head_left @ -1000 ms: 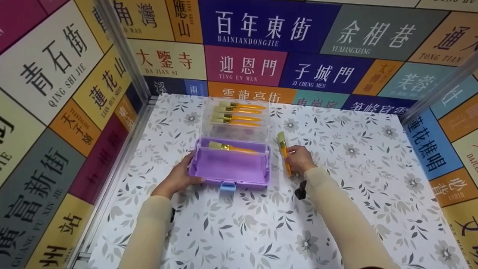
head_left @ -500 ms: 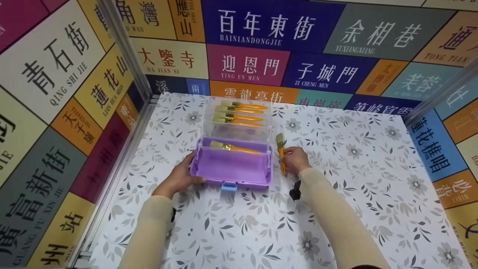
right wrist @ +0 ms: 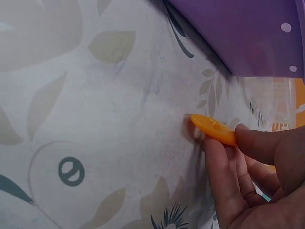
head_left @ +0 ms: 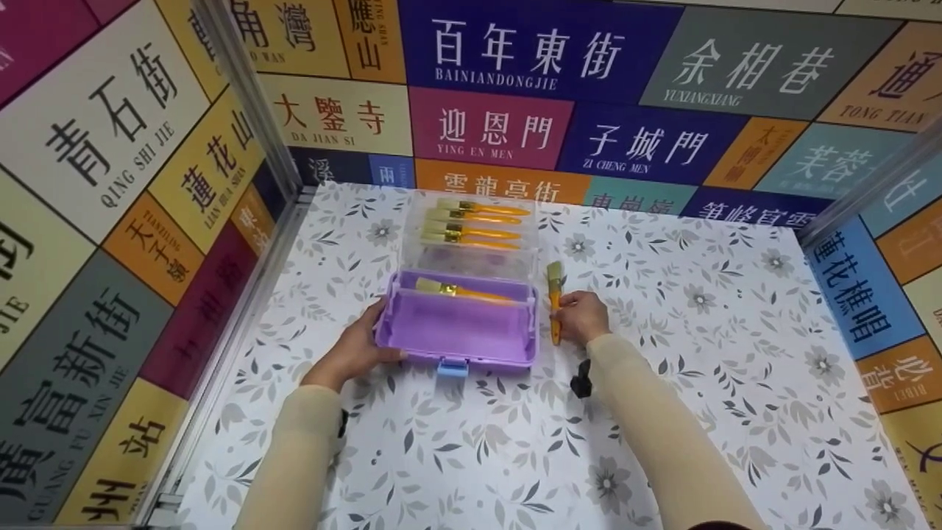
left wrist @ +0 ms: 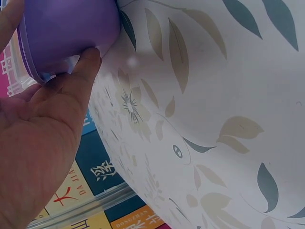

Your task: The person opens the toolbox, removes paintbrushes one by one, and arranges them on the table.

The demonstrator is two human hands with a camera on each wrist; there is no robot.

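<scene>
The flowered counter bore an open purple box at the frame's centre.
The left hand gripped its left end; right of centre, the right hand pinched an orange-handled paintbrush near the box.

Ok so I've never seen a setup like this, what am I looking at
There's no machine, just a person working bare-handed. The wide pictures are filmed from the person's head, the two close ones from each wrist. On the flower-patterned surface sits an open purple box. The left hand holds its left side, while the right hand pinches a brush by its orange handle. Several similar brushes lie on the box's clear lid, and another brush along its far side.
</scene>
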